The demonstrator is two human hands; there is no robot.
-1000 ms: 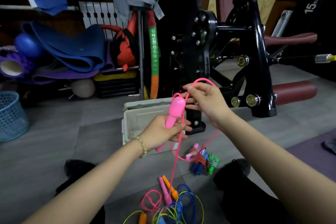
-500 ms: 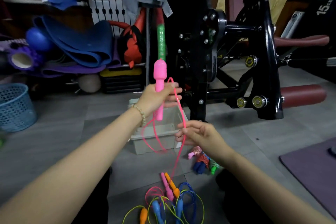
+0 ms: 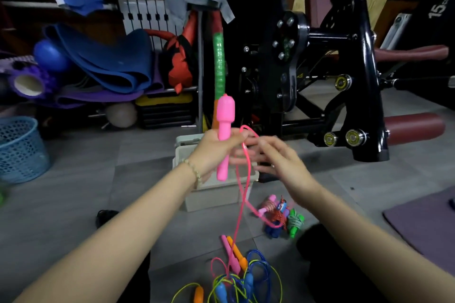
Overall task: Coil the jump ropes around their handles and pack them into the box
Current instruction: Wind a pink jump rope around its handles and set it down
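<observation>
My left hand [image 3: 216,152] grips a pink jump-rope handle [image 3: 224,115] and holds it upright over the open pale plastic box [image 3: 211,200] on the floor. The pink rope [image 3: 242,206] loops past the fingers of that hand and hangs down to the floor. Just to the right, my right hand [image 3: 280,162] is blurred, its fingers reaching toward the loop; whether it pinches the rope is unclear. A bundle of coiled ropes [image 3: 280,215] lies to the right of the box. Loose blue, yellow, orange and pink ropes [image 3: 236,275] lie tangled near my legs.
A black exercise machine [image 3: 344,76] stands right behind the box. A blue mesh basket [image 3: 21,150] sits on the far left, and rolled mats [image 3: 98,64] are piled behind it. A purple mat [image 3: 423,224] covers the floor on the right.
My right hand rose from beside the box up to my left hand, carrying a loop of pink rope toward the handle. The handle stayed upright in my left hand.
</observation>
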